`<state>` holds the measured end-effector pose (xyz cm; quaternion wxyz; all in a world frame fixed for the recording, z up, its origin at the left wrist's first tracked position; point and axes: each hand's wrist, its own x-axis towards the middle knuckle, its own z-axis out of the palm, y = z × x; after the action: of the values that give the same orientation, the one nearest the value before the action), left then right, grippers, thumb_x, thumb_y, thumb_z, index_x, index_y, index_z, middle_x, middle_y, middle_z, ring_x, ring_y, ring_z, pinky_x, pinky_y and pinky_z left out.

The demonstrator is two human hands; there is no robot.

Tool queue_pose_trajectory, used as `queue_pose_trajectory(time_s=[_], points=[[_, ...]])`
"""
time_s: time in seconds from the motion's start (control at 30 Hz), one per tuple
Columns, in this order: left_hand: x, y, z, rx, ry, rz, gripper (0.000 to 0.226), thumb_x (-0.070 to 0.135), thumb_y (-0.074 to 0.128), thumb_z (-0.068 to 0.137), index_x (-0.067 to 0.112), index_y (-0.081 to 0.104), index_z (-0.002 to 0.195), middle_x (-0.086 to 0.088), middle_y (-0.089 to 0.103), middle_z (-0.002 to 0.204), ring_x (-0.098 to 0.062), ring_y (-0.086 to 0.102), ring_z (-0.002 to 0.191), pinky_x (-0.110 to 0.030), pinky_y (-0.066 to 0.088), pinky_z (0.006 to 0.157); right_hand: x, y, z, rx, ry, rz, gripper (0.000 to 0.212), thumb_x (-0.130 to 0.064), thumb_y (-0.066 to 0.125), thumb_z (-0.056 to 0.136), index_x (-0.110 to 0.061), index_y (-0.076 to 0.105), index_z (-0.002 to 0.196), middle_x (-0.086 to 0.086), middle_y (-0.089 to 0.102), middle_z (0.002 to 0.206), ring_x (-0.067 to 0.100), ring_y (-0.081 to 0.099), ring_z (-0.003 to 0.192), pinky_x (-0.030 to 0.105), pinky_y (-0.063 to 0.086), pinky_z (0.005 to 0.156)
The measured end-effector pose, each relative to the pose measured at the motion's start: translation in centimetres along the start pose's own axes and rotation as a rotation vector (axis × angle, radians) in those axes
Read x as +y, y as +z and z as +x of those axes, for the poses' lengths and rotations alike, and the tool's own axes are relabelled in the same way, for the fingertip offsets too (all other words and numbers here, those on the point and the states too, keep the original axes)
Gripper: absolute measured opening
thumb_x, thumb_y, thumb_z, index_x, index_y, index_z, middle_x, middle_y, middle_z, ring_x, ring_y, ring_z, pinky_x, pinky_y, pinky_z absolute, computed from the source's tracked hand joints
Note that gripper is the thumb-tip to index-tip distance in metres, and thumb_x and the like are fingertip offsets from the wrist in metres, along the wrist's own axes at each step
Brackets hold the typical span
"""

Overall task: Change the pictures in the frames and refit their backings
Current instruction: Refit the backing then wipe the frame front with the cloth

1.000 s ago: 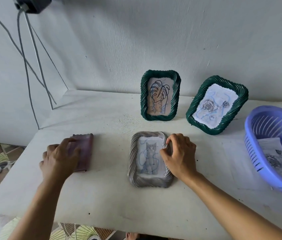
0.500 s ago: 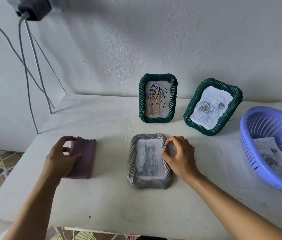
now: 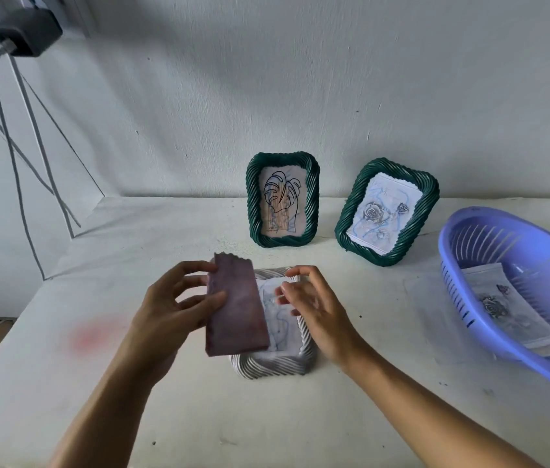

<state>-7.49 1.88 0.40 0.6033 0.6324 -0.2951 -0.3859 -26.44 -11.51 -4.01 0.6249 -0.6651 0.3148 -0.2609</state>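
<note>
Far left, up on the wall: black adapter [image 3: 25, 32] w/ cables hanging down, no part in the job. The white bench [image 3: 266, 427] carries everything else.

Left grip [image 3: 165, 319]: grasping the maroon backing [image 3: 236, 312], thumb on the near face, fingers behind its left edge. The board is off the bench, tilted, scalloped end up. Its right part hangs over the left side of the grey frame [image 3: 273, 366]. Not seated yet.

The grey frame lies flat mid-bench, close to the person. The picture [image 3: 282, 329] (blue-line drawing, mostly hidden) sits in the opening.

Right grip [image 3: 320, 315]: released, fingers spread & loosely bent over the frame's right side, holding nothing. It's blurred, so can't tell if the fingertips touch rim or paper.

Behind, near the wall: leaf frame [image 3: 283, 199] upright, then rose frame [image 3: 386, 211] tilted. Both are green, both w/ pics in. Far right: purple basket [image 3: 469, 231] w/ spare prints [image 3: 509, 312] inside, a rose one on top.

Step, as I read it: the pic is already laid in the grey frame and the backing is held above it, so this is the refit stage for this frame. The 2 green ones look done from the front, but their backs aren't visible, so can't confirm.

Next move calls for squaring the backing to the opening, then lowering it flat onto the paper w/o dragging it. The right grip should pin the paper or steady the rim, then press the edges home. Tabs/clips: none visible.
</note>
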Motion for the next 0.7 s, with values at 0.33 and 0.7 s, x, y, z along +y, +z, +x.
queue_pose_trajectory(time_s=[0.33, 0.7], points=[[-2.2, 3.1, 0.7, -0.075, -0.023, 0.106, 0.032, 0.008, 0.08, 0.079, 0.019, 0.068, 0.107, -0.012, 0.069, 0.1, -0.031, 0.073, 0.085, -0.041, 0.06, 0.079, -0.2, -0.4, 1.1, 0.058, 0.254, 0.349, 0.051, 0.003, 0.076, 0.079, -0.025, 0.054, 0.115, 0.014, 0.071, 0.098, 0.023, 0.07, 0.087, 0.035, 0.056, 0.074], [-3.5, 2.5, 0.6, -0.098, 0.056, 0.18, 0.029, 0.005, 0.075, 0.085, 0.018, 0.068, 0.109, -0.009, 0.069, 0.106, -0.023, 0.074, 0.094, -0.031, 0.059, 0.086, 0.1, -1.9, 2.4, 0.082, 0.237, 0.348, 0.034, 0.011, 0.062, 0.086, -0.016, 0.058, 0.106, 0.017, 0.068, 0.1, 0.027, 0.063, 0.09, 0.03, 0.052, 0.063]])
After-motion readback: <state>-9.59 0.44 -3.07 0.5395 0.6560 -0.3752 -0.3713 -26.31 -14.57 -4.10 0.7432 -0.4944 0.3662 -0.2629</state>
